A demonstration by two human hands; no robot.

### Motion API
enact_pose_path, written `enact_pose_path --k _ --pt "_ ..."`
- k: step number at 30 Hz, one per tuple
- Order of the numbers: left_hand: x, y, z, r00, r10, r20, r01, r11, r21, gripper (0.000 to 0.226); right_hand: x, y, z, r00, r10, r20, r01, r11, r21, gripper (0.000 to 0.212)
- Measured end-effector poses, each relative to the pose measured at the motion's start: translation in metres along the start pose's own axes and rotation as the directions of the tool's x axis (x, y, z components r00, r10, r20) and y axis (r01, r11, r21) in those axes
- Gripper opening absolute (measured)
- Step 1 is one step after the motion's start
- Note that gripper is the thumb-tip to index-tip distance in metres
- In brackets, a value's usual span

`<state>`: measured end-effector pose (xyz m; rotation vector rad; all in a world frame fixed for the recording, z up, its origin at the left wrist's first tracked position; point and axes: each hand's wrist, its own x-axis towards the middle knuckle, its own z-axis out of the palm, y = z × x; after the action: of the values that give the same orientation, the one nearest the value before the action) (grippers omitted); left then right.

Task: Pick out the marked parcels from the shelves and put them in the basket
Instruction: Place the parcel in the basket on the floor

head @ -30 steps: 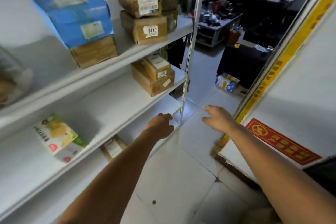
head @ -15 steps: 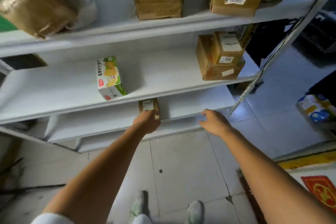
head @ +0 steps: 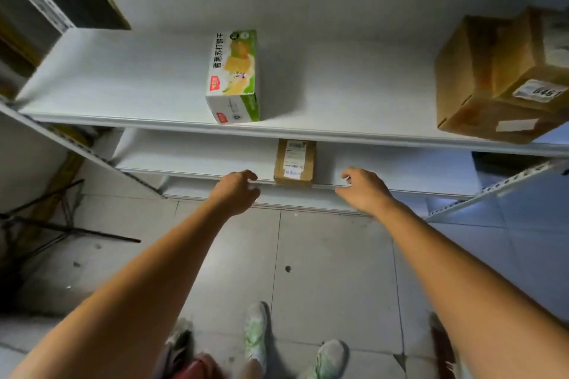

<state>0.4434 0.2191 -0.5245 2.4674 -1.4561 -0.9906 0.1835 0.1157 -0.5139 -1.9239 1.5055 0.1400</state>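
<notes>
A small brown parcel (head: 294, 163) with a white shipping label sits at the front edge of the lower white shelf (head: 197, 160). My left hand (head: 237, 192) hovers just left of it, fingers loosely curled and holding nothing. On the other side, my right hand (head: 363, 189) is a little apart from the parcel, fingers spread and empty. On the shelf above stand a green-and-white cracker box (head: 234, 77) and, at the far right, stacked brown cartons (head: 498, 77), one labelled 0461. No basket is in view.
The middle shelf's front lip (head: 354, 135) overhangs the lower shelf. A slotted metal upright (head: 492, 188) slants at the right, another at the left (head: 77, 148). Black rods (head: 70, 228) lie on the tiled floor at left. My feet (head: 255, 335) stand below.
The view has swung from the aisle to face the shelves and tilted down. Both hands have moved to either side of the small brown parcel on the lower shelf.
</notes>
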Motion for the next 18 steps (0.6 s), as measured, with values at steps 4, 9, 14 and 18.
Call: enact_pose_path --k 4,9,14,18 --pt "0.052 -0.018 0.03 1.0 0.002 0.008 -0.002 1.0 -0.022 0.041 0.055 0.001 0.036 1.0 -0.001 0.003 0.001 1.0 0.0 0.043" --pt "0.123 -0.037 0.075 1.0 0.004 0.015 -0.002 0.997 -0.082 0.043 0.121 0.015 0.089 1.0 0.017 0.005 -0.017 0.999 0.028 0.045" --pt "0.184 -0.052 0.112 1.0 -0.031 -0.007 0.029 0.981 -0.191 0.046 0.177 0.034 0.132 0.998 0.057 0.026 -0.058 0.997 0.059 0.046" --pt "0.222 -0.056 0.131 0.999 -0.03 -0.038 0.018 0.959 -0.283 0.05 0.216 0.04 0.153 0.996 0.093 -0.008 -0.091 0.988 0.124 0.052"
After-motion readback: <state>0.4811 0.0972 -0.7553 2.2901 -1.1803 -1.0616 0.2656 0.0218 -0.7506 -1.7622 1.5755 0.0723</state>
